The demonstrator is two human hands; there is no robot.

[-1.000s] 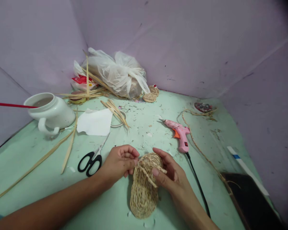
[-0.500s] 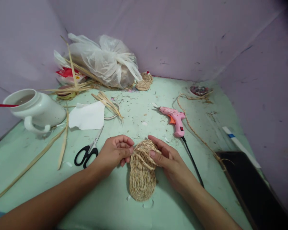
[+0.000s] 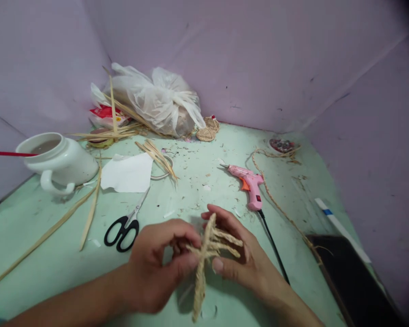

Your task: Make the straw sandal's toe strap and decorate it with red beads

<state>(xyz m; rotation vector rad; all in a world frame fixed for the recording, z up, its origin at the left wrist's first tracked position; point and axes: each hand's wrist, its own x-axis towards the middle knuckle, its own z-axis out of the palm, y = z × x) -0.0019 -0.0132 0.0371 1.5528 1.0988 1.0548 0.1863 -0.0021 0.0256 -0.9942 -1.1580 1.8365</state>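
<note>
A small woven straw slipper [image 3: 200,277] is turned edge-on above the table, with its braided straps [image 3: 226,240] sticking out to the right. My left hand [image 3: 163,263] pinches it at the middle of its left side, where a short strand end shows. On the strap side, my right hand [image 3: 245,254] curls round it, the fingers reaching behind its upper end and the thumb just below the straps. Black-handled scissors [image 3: 124,229] lie beside my left hand. Beyond my right hand rests a pink glue gun [image 3: 247,181] with a black cord.
A white mug [image 3: 64,159] stands at left, near dry straw strips [image 3: 54,231] and white paper [image 3: 127,172]. A tied plastic bag [image 3: 157,100] and another woven piece [image 3: 207,129] are at the back. Right are a bead bowl [image 3: 281,145], braided cord [image 3: 279,204] and dark flat object [image 3: 351,277].
The slipper has turned from showing its top face to standing edge-on, straps to the right. My left hand has moved nearer and lower; the view has tilted up slightly.
</note>
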